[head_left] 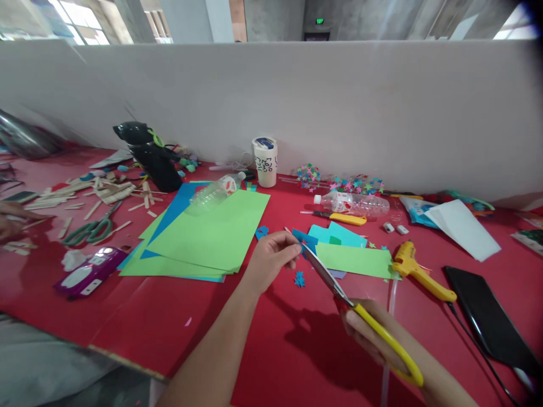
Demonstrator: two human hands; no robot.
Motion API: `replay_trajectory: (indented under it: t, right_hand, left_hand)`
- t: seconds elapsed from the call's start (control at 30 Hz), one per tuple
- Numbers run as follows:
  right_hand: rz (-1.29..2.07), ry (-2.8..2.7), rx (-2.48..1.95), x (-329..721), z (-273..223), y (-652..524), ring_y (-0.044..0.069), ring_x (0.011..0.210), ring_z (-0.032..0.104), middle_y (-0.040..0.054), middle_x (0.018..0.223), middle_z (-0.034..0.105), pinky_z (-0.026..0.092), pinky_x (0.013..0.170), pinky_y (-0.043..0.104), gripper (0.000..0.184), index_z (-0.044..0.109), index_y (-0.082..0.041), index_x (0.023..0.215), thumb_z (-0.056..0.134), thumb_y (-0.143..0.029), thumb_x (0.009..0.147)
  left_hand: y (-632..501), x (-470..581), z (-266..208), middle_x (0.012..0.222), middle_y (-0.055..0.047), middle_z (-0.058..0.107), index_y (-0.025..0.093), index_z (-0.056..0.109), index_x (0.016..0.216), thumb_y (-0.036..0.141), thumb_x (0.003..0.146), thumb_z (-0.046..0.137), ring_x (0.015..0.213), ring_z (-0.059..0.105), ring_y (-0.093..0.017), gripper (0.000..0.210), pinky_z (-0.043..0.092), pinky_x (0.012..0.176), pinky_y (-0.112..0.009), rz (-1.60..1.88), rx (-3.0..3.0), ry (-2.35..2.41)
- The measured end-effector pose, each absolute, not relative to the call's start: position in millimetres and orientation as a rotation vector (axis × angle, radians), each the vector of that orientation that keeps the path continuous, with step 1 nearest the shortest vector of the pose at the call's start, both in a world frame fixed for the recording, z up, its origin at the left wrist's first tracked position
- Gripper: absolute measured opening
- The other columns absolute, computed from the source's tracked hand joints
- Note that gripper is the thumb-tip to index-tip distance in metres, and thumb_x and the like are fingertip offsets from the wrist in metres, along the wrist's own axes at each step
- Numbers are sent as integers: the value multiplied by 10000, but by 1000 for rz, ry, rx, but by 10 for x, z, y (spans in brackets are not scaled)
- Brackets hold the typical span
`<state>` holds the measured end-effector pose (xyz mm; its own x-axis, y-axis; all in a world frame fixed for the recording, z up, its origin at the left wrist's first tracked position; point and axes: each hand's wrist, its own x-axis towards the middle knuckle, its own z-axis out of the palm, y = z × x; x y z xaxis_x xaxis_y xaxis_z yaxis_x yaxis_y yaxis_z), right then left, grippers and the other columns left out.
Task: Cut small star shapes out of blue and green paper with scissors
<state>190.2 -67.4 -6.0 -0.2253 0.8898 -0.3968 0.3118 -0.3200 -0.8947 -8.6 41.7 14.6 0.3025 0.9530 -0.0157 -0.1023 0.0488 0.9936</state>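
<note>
In my right hand (pixel 369 328) is a pair of scissors (pixel 326 277) with yellow handles, its blades pointing up and left. The blade tips reach close to the fingers of my left hand (pixel 274 254), which are pinched together. Whatever they pinch is too small to make out; a thin pale tip shows above them. Behind the blade tips lies blue paper (pixel 306 239). Small blue paper cut-outs (pixel 300 279) rest on the red table just below, and another blue cut-out (pixel 262 232) lies beyond my left hand.
Green sheets (pixel 203 234) lie left, a green strip (pixel 356 259) right. A yellow glue gun (pixel 422 274), black phone (pixel 487 316), yellow cutter (pixel 348 219), plastic bottles (pixel 356 203) and white cup (pixel 266 164) surround the hands. Another person's hand (pixel 17 220) is far left, near wooden sticks.
</note>
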Motion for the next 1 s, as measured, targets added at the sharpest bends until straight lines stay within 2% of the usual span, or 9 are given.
replay_trajectory:
  t: [0.27,0.37,0.43,0.57,0.83,1.0]
  right_hand:
    - [1594,-1450,-1496,1927,-120,-672,40,314,248,-117,402,301,183,342,175,522,408,-193,675,371,-706,770]
    - [1604,-1466,-1473,1937,-114,-664,37,321,242,-115,407,294,188,335,169,521,391,-195,650,373,-701,771]
    - [1594,-1478,-1482,1936,-92,-657,38,327,243,-113,414,290,187,333,170,522,387,-196,646,381,-704,764]
    - [1563,-1509,-1485,1934,-40,-649,41,334,249,-110,442,269,186,337,176,517,359,-207,636,385,-708,757]
    - [1524,-1566,-1500,1941,5,-672,53,405,251,-93,520,252,204,380,193,516,305,-217,628,375,-710,762]
    - [1564,-1585,-1517,1963,15,-642,57,392,269,-85,497,300,223,363,200,531,292,-221,625,364,-733,745]
  left_hand:
    - [309,65,148,542,50,450,171,531,609,236,697,587,484,413,-74,123,347,504,-224,1081,1226,951]
    - [305,79,153,637,25,447,170,531,564,199,679,600,634,443,-104,137,382,651,-247,1190,1280,945]
    - [316,70,156,779,-8,484,169,551,574,181,669,609,791,480,-138,112,380,773,-274,1241,1275,941]
    - [354,19,150,986,-42,495,168,580,601,177,666,628,993,472,-179,82,339,885,-299,1157,1261,888]
    - [381,-11,157,882,-33,502,160,596,560,188,645,648,944,472,-178,104,317,895,-310,1073,1252,849]
    - [379,-11,139,767,-16,501,153,572,549,217,648,646,776,476,-146,140,359,790,-293,1038,1242,839]
